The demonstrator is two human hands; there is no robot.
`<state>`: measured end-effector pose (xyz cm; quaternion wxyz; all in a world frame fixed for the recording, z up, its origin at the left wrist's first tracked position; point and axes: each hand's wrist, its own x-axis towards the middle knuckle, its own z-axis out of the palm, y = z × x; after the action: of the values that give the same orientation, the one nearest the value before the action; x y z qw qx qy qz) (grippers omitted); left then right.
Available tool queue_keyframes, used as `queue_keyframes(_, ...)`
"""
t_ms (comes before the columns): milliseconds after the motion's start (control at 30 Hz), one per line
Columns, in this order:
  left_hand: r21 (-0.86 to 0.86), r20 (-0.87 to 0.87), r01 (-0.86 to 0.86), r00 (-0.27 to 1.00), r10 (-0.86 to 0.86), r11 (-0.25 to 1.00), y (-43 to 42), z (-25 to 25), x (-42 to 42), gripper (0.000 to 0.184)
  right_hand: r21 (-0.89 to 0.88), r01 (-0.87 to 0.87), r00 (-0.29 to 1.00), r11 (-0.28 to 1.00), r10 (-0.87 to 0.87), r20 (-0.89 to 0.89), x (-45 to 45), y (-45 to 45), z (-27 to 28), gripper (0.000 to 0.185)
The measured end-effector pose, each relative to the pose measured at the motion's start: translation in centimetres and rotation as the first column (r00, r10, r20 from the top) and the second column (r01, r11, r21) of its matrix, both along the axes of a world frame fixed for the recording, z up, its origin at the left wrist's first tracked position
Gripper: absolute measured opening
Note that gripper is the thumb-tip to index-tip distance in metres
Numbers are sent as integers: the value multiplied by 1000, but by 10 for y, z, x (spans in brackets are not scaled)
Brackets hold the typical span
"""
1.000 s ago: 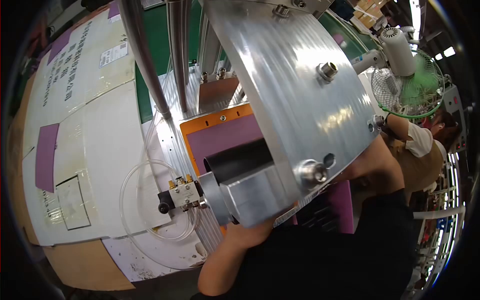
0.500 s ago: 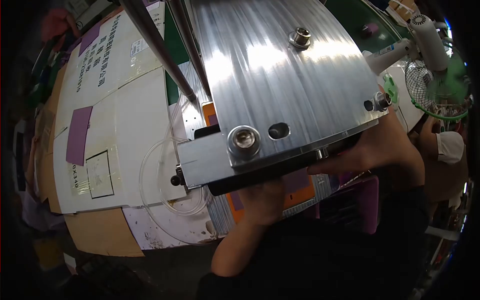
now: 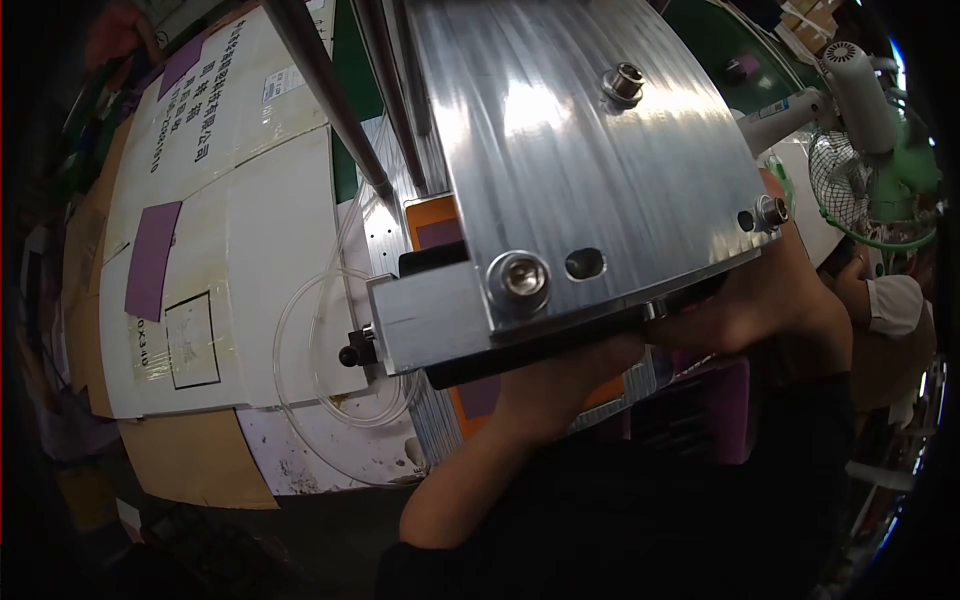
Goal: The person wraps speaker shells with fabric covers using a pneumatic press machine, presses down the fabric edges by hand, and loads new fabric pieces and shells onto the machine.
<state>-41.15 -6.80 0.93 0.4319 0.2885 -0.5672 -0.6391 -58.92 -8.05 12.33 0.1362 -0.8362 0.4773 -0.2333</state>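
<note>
A thick brushed-metal plate (image 3: 590, 160) with socket-head bolts fills the upper middle of the head view. Under its front edge runs a dark block, and a metal bar (image 3: 430, 315) juts out at the left. My left hand (image 3: 565, 385) reaches beneath this edge, over an orange frame with a purple insert (image 3: 480, 397). Below the plate's right corner is my right hand (image 3: 745, 310), close to the left one and somewhat blurred. The plate hides most fingers of both hands, so what they hold, if anything, does not show.
Metal posts (image 3: 335, 105) rise left of the plate. Clear tubing (image 3: 280, 360) loops on the table beside a white printed board (image 3: 255, 220). A purple crate (image 3: 735, 410) stands at lower right, a fan (image 3: 860, 110) beyond. Another person's arm (image 3: 855, 290) shows at right.
My left hand has moved right and further up under the plate, nearer my right hand. The right hand has shifted slightly. The plate appears a little further right in view.
</note>
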Motion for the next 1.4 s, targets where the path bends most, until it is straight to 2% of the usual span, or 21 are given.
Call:
queue_keyframes(100, 148, -8, -1, 1000, 2, 989, 3, 7, -7, 29, -84, -27, 999, 996, 30, 28, 4, -3, -1, 39)
queue_keyframes(200, 203, -70, 25, 997, -11, 979, 3, 8, -7, 30, -41, 20, 997, 999, -17, 71, 4, 0, -1, 38)
queue_keyframes(300, 243, -52, 6, 999, 7, 970, 5, 10, -8, 32, -51, 26, 995, 998, -22, 94, 3, 2, -2, 38)
queue_keyframes(367, 182, 20, -61, 998, 59, 981, 8, 7, -8, 35, -85, 13, 999, 996, -10, 40, 1, 5, -3, 40)
queue_keyframes(433, 49, 63, -104, 993, 101, 993, 11, -9, -10, 43, 6, -23, 995, 1000, 22, 96, -17, 7, -12, 76)
queue_keyframes(500, -25, 55, -102, 993, 103, 994, 13, -19, -8, 58, 47, -41, 964, 998, 27, 266, -26, 9, -18, 97)
queue_keyframes(567, 23, -101, -77, 992, 79, 997, 14, -23, -6, 70, 25, -128, 911, 991, 107, 397, -39, 6, -38, 116)
queue_keyframes(600, 97, -242, -55, 967, 77, 994, 14, -25, -5, 73, 65, -131, 902, 989, 92, 422, -43, 6, -44, 113)
queue_keyframes(633, 176, -373, -28, 923, 93, 984, 12, -25, -8, 76, 0, -116, 903, 993, 105, 417, -44, 4, -57, 109)
queue_keyframes(667, 164, -532, 109, 847, -5, 981, 10, -18, -14, 78, 112, -94, 913, 989, 41, 405, -45, 6, -60, 104)
queue_keyframes(700, 117, -446, 60, 895, -1, 991, 9, -18, -12, 80, 222, -77, 917, 972, -19, 398, -42, 7, -64, 100)
queue_keyframes(733, 67, -356, 14, 935, 10, 998, 7, -17, -9, 82, 187, -104, 885, 977, 5, 466, -40, 7, -69, 83)
queue_keyframes(800, 7, -386, 78, 920, -70, 997, 1, -19, -5, 85, 208, -102, 864, 973, -17, 503, -35, 6, -75, 71)
queue_keyframes(867, 27, -380, -41, 924, 48, 999, 0, -22, -3, 90, 196, -90, 852, 976, -26, 522, -36, 5, -72, 53)
queue_keyframes(967, 29, -311, -334, 892, 327, 942, 5, -22, -10, 98, 218, -103, 794, 970, -52, 605, -33, 7, -75, 51)
queue_keyframes(1000, 33, -320, -344, 886, 336, 938, 3, -21, -9, 98, 332, -144, 774, 932, -103, 625, -35, 8, -67, 48)
queue_keyframes(1200, 58, -366, -240, 898, 245, 969, -7, -21, -7, 97, 288, -182, 735, 940, -64, 675, -41, 6, -71, 40)
queue_keyframes(1400, 80, -368, -181, 908, 198, 980, -13, -22, -5, 96, 366, -262, 655, 893, -114, 747, -38, 8, -74, 39)
